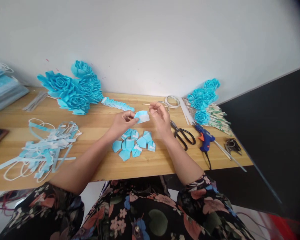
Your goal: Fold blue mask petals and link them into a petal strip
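Between the thumb and fingers of my left hand (122, 122) is a small blue-and-white piece of mask fabric (142, 117), raised above the table. My right hand (160, 116) is just to its right, fingers curled around a thin wooden stick (146, 104) that shows on both sides of the fingertips. The right hand appears apart from the fabric. Below both hands lies a loose group of cut blue fabric pieces (130, 144), some with folded white corners. Behind the left hand runs a row of overlapped blue pieces (117, 104).
Blue fabric flowers (75, 88) stand at the back left, more flowers (202, 96) at the back right. Strips and ear loops (45, 146) lie left. Scissors (183, 133), a blue glue gun (205, 137) and tape rolls (172, 101) lie right. Stacked masks (5, 86) sit far left.
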`<state>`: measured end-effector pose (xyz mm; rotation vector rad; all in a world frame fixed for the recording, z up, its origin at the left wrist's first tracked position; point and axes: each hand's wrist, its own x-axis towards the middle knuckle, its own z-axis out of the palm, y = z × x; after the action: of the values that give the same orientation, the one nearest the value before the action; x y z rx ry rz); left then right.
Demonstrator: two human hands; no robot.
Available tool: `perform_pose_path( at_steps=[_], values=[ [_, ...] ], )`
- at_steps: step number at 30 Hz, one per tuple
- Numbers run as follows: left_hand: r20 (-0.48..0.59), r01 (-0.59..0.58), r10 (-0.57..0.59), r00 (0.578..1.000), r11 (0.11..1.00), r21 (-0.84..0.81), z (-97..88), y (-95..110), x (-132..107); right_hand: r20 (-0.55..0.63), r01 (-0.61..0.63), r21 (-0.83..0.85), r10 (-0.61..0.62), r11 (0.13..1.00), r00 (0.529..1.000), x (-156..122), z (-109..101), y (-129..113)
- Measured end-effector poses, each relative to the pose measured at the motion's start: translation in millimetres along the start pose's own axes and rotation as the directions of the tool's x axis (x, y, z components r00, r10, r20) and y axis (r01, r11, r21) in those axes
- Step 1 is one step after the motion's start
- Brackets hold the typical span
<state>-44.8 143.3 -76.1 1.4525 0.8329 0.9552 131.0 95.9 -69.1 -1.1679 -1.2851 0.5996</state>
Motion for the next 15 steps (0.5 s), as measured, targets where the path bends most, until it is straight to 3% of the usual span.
perform_pose_path(
  at_steps=[2, 6, 8, 15],
  values=[
    [-0.002, 0.002, -0.001, 1.0, 1.0, 0.016, -0.3, 0.2, 0.1, 0.018, 0.122, -0.115, -0.121, 0.986, 0.992, -1.4, 0.4, -3.2],
    [0.004, -0.019, 0.019, 1.0, 0.999, 0.05, -0.7, -0.9, 0.2, 0.102, 0.363, -0.345, -0.35, 0.865, 0.931, -3.8, 3.0, -9.4],
    [0.005, -0.029, 0.028, 1.0, 0.997, 0.07, -0.3, -1.8, 0.0, 0.12, 0.389, -0.376, -0.372, 0.841, 0.92, -3.7, 3.5, -10.0],
    [-0.022, -0.047, 0.048, 0.999, 0.996, 0.074, 0.6, -4.4, 0.5, 0.086, 0.317, -0.345, -0.306, 0.883, 0.948, -2.2, -0.6, -7.7]
  ],
)
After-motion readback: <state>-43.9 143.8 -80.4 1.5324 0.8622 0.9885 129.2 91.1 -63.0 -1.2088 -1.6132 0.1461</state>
